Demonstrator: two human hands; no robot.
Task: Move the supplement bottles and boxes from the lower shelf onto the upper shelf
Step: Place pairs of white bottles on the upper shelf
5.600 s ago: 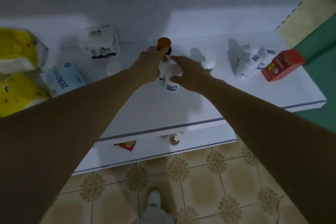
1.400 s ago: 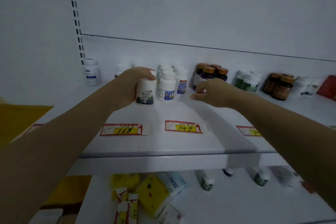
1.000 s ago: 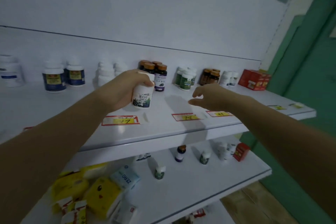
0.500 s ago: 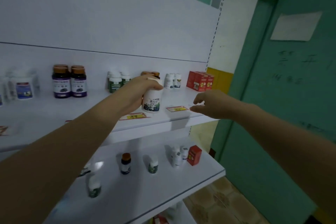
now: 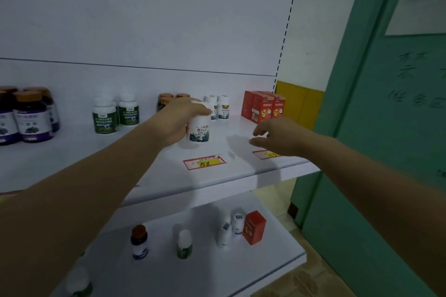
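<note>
Clearly, a white bottle (image 5: 198,128) with a dark mountain label and Chinese characters is gripped from above by the left hand (image 5: 179,119), over the upper shelf (image 5: 96,152); whether it touches cannot be told. Just near of it, a red-and-yellow price tag (image 5: 204,162) reads "158". The right hand (image 5: 277,136) is held loosely open and empty. On the lower shelf (image 5: 241,267) are seen a brown-capped bottle (image 5: 139,241), a green-labelled bottle (image 5: 184,244) and a red box (image 5: 254,227). Bottle contents are hidden.

Both forearms and hands (image 5: 179,120) are bare, sleeveless.
</note>
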